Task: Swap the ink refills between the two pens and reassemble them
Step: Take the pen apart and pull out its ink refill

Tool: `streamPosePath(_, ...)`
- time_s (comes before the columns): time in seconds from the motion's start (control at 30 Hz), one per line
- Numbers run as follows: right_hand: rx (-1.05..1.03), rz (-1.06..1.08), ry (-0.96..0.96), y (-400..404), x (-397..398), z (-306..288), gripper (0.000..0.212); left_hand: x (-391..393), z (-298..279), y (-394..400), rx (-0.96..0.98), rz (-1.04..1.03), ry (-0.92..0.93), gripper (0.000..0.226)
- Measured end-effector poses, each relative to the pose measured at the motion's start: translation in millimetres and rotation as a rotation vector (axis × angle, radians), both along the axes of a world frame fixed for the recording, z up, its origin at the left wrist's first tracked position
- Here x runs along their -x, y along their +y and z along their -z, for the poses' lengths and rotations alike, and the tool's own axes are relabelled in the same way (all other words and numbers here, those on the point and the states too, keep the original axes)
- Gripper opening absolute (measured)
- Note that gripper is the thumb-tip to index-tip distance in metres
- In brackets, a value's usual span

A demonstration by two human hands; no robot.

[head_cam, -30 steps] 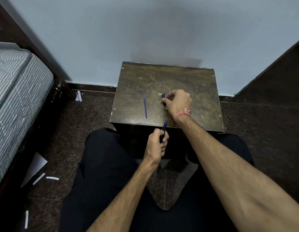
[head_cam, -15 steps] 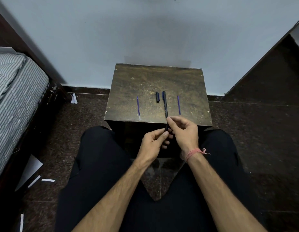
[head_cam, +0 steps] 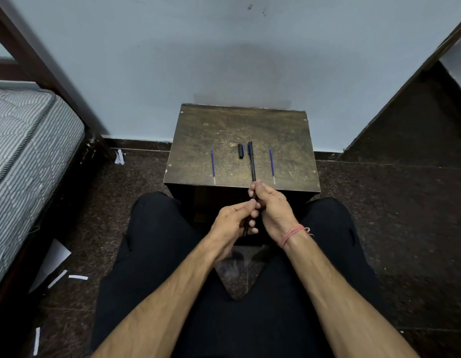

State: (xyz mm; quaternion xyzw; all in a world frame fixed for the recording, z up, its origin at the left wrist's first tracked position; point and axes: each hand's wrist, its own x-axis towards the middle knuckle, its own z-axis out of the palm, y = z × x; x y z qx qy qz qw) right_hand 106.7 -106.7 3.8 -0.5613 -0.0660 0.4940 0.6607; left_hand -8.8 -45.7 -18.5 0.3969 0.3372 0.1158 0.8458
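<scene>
Both hands held barrels just off the table's 6 o'clock edge. Right hand pinched a capped pen pointing to 12; left hand gripped another barrel, likely for unscrewing. Refills lay apart at 9 and 3, probably to avoid mixups. Loose cap sat at centre. No containers.

Arms: bare from elbow to wrist, no sleeves in view.
Left hand: bare; no ring, watch or band visible.
Right hand: bare, no rings visible.
Wrist thread: thin pinkish-red cord wound several times round the right wrist, a short loose end sticking out on the outer side.
Trousers: plain black fabric covering both thighs.
</scene>
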Motion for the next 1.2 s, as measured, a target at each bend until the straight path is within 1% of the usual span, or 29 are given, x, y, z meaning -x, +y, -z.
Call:
streamPosePath(0.1, -0.078, -0.004, 0.103, 0, 0, -1, 0.026, 3, -4, 2, 0.1, 0.021, -0.067, 0.021)
streamPosePath(0.27, -0.154, -0.008, 0.231, 0, 0, 0, 0.029, 4, -6, 4, 0.192, 0.035, -0.12, 0.022)
streamPosePath(0.37, -0.184, -0.012, 0.284, -1, 0, 2, 0.031, 6, -6, 4, 0.238, 0.046, -0.159, 0.021)
streamPosePath(0.43, -0.186, -0.02, 0.286, 0, 1, 4, 0.03, 7, -4, 5, 0.254, 0.044, -0.168, 0.021)
streamPosePath(0.5, -0.164, -0.015, 0.205, 1, 1, 5, 0.025, 6, 1, 5, 0.219, 0.009, -0.147, 0.022)
streamPosePath(0.53, -0.135, -0.004, 0.12, 2, 2, 5, 0.025, 5, 3, 5, 0.181, -0.025, -0.126, 0.024)
streamPosePath(0.57, -0.09, 0.012, 0.012, 3, 2, 7, 0.026, 4, 6, 4, 0.128, -0.062, -0.095, 0.025)
streamPosePath(0.63, 0.018, 0.063, -0.183, 3, 5, 9, 0.024, 2, 9, 3, -0.05, -0.107, 0.018, 0.024)
streamPosePath(0.67, 0.05, 0.083, -0.225, 2, 6, 10, 0.02, 1, 10, 2, -0.151, -0.104, 0.077, 0.023)
streamPosePath(0.7, 0.061, 0.091, -0.224, 1, 7, 11, 0.019, 1, 10, 1, -0.217, -0.092, 0.107, 0.022)
streamPosePath(0.73, 0.05, 0.087, -0.186, 1, 8, 10, 0.021, 0, 9, 0, -0.227, -0.076, 0.102, 0.022)
streamPosePath(0.77, 0.02, 0.081, -0.12, 1, 8, 9, 0.022, 0, 7, 0, -0.179, -0.057, 0.063, 0.023)
streamPosePath(0.9, -0.168, 0.064, 0.223, 1, 3, 2, 0.022, 3, -7, 7, 0.199, 0.052, -0.159, 0.023)
streamPosePath(0.97, -0.232, 0.022, 0.343, 1, 1, -1, 0.024, 5, -10, 10, 0.322, 0.087, -0.223, 0.022)
streamPosePath(1.0, -0.241, 0.0, 0.352, 1, 0, -2, 0.025, 6, -12, 11, 0.339, 0.086, -0.229, 0.022)
streamPosePath(1.03, -0.226, -0.019, 0.318, 1, -1, -3, 0.025, 6, -12, 10, 0.328, 0.076, -0.222, 0.022)
streamPosePath(1.1, -0.161, -0.038, 0.19, 3, 0, -2, 0.029, 5, -12, 9, 0.259, 0.048, -0.194, 0.021)
streamPosePath(1.17, -0.139, 0.022, 0.109, 3, 0, 4, 0.033, 3, -11, 6, 0.199, 0.021, -0.167, 0.02)
streamPosePath(1.2, -0.139, 0.055, 0.087, 2, 0, 7, 0.032, 3, -10, 5, 0.181, 0.007, -0.151, 0.021)
